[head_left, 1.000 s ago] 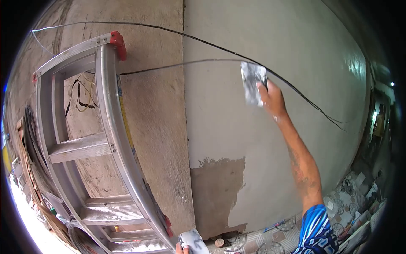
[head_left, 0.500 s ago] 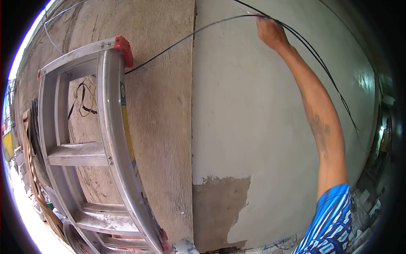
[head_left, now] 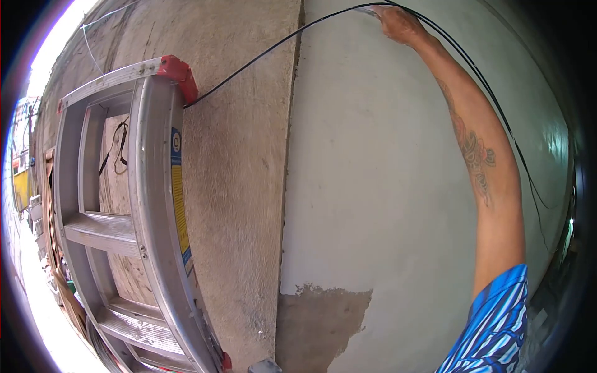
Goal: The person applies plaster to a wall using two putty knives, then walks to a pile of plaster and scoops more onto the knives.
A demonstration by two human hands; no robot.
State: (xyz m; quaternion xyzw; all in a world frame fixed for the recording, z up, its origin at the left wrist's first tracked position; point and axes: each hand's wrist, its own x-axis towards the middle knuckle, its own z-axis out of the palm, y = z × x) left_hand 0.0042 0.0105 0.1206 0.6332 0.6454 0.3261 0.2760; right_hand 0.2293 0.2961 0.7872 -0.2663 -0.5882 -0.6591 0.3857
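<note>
My right hand is raised to the top of the view, close against the pale grey wall. Its fingers are closed, and a thin light-coloured edge shows just left of the fingertips; I cannot tell what it belongs to. Black cables arch right across the top of the hand, then hang down to the right of my arm. A blue patterned sleeve covers my upper arm, and the forearm is bare. My left hand is out of view.
An aluminium stepladder with red caps stands at left before a rough brown wall section. Low on the grey wall is a darker brown patch. Dark looped wire shows between the ladder rails.
The view has shifted, so my right hand and the cables sit higher in it, and the ladder and brown patch appear slightly moved. The hand stays closed near the cables.
</note>
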